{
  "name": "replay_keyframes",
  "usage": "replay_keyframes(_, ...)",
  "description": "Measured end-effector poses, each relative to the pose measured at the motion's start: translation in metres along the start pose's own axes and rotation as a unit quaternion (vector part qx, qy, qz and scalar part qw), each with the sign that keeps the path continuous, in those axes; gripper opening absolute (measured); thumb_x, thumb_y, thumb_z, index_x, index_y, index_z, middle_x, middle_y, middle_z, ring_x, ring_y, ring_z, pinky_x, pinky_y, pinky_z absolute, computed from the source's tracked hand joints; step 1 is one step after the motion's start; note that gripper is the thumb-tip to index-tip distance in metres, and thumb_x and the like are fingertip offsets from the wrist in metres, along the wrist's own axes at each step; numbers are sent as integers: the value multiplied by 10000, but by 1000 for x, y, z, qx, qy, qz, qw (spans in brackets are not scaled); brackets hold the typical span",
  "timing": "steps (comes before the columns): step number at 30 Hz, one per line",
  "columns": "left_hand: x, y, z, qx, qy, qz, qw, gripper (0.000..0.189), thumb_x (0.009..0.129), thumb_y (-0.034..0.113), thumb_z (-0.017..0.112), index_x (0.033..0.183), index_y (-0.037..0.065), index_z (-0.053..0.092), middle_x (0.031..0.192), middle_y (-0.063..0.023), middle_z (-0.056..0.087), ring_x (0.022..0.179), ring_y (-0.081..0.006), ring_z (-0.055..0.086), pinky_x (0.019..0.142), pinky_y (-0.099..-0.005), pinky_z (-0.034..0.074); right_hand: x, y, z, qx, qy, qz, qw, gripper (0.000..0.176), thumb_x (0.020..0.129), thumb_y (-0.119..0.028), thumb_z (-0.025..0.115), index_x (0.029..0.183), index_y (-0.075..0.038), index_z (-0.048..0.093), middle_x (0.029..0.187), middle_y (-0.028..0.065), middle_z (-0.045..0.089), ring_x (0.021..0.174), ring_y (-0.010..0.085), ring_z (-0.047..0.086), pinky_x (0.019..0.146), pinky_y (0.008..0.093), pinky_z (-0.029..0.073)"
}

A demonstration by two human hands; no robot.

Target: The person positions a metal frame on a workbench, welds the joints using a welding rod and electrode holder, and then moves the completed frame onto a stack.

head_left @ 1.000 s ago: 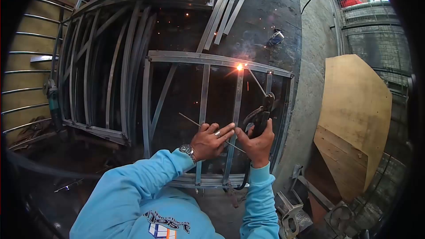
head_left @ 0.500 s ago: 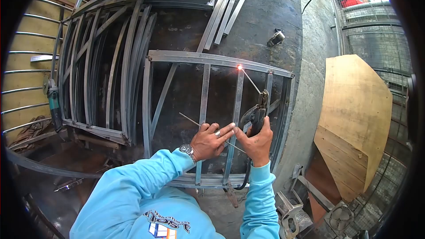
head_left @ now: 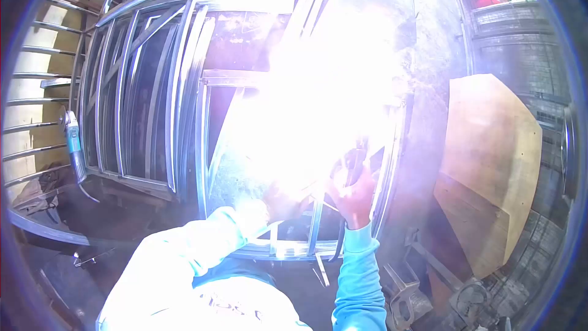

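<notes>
A blinding white welding glare covers the middle of the view and hides the electrode and much of the metal frame (head_left: 201,147). My right hand (head_left: 354,196) is wrapped round the dark electrode holder (head_left: 355,162), over the frame's right part. Lower down and to the left, my left hand (head_left: 278,201) is mostly washed out by the light, near the frame's lower bars. Its fingers and anything in them cannot be made out.
Stacked metal frames (head_left: 125,98) stand at the left, with an angle grinder (head_left: 73,138) beside them. A plywood sheet (head_left: 490,159) lies at the right. A fan (head_left: 471,299) is at the lower right.
The small glowing spot at the electrode tip has become a huge white glare. It now hides the rod, the frame's upper bar and most of my left hand.
</notes>
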State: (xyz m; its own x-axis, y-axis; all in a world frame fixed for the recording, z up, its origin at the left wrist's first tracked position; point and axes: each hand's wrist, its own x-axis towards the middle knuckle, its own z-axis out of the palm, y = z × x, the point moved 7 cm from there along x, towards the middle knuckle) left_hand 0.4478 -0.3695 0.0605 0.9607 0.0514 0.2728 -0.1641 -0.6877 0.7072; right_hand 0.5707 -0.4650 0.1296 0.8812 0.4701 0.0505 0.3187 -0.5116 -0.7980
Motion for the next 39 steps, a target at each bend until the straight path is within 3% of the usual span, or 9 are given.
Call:
replay_keyframes(1, 0, 3, 2, 76, -57, -17, 995, 491, 763, 172, 745, 1249, 122, 697, 1453, 21, 582, 974, -186, 572, 842, -335, 411, -5, 12, -1, -19, -17, 141, 990, 490, 724, -259, 901, 969, -34, 542, 666, 19, 615, 535, 103, 590, 495, 277, 484)
replay_keyframes(5, -3, 1, 5, 71, -64, -22, 995, 531, 772, 173, 743, 1296, 122, 676, 1479, 27, 564, 1000, -188, 577, 858, -344, 410, -5, 13, -8, -7, 13, 129, 992, 520, 718, -285, 922, 948, -43, 523, 650, 0, 580, 538, 78, 570, 492, 257, 472)
replay_keyframes(14, -2, 1, 6, 76, -90, -27, 993, 550, 777, 179, 746, 1318, 124, 666, 1489, 29, 554, 1022, -203, 566, 870, -352, 402, -1, 9, -5, -7, -20, 152, 988, 507, 728, -277, 914, 939, -19, 531, 640, 8, 591, 521, 75, 562, 464, 250, 448)
replay_keyframes(26, -2, 2, 4, 76, -59, -15, 995, 495, 797, 218, 738, 1281, 126, 695, 1451, 36, 586, 1002, -175, 563, 860, -337, 405, 1, 8, -4, -30, -41, 153, 987, 475, 724, -260, 905, 912, -47, 525, 612, 24, 584, 520, 108, 583, 488, 296, 475)
replay_keyframes(29, -3, 1, 5, 79, -60, -18, 995, 491, 793, 215, 735, 1275, 128, 699, 1456, 40, 581, 992, -176, 567, 859, -336, 408, 1, 9, -4, -23, -33, 151, 988, 511, 722, -329, 917, 919, -61, 529, 589, -34, 494, 516, 63, 479, 488, 271, 407)
replay_keyframes(32, -2, 2, 5, 85, -68, -17, 994, 498, 788, 212, 737, 1277, 130, 696, 1460, 37, 578, 996, -179, 568, 859, -340, 408, 0, 11, -3, -31, -42, 174, 983, 493, 715, -280, 908, 933, -35, 540, 614, 22, 582, 510, 115, 576, 491, 297, 479)
replay_keyframes(34, -1, 3, 0, 79, -29, -10, 996, 503, 784, 190, 740, 1281, 133, 691, 1472, 33, 569, 978, -183, 573, 857, -343, 407, 1, 10, -2, 7, -9, 101, 995, 504, 717, -280, 913, 941, -33, 535, 633, 11, 591, 513, 98, 571, 480, 276, 475)
replay_keyframes(36, -1, 2, 4, 77, -78, -27, 994, 505, 786, 173, 739, 1287, 129, 686, 1482, 29, 561, 986, -187, 580, 858, -345, 408, -7, 18, -4, 4, 16, 149, 989, 504, 715, -272, 917, 936, -35, 530, 639, 6, 585, 521, 83, 566, 476, 260, 467)
replay_keyframes(39, -3, 2, 4, 75, -74, -26, 994, 530, 778, 170, 743, 1302, 127, 674, 1490, 27, 555, 999, -193, 581, 865, -346, 407, -7, 15, -5, 12, 20, 139, 990, 498, 717, -261, 916, 917, -41, 515, 633, -1, 575, 524, 71, 562, 477, 251, 460)
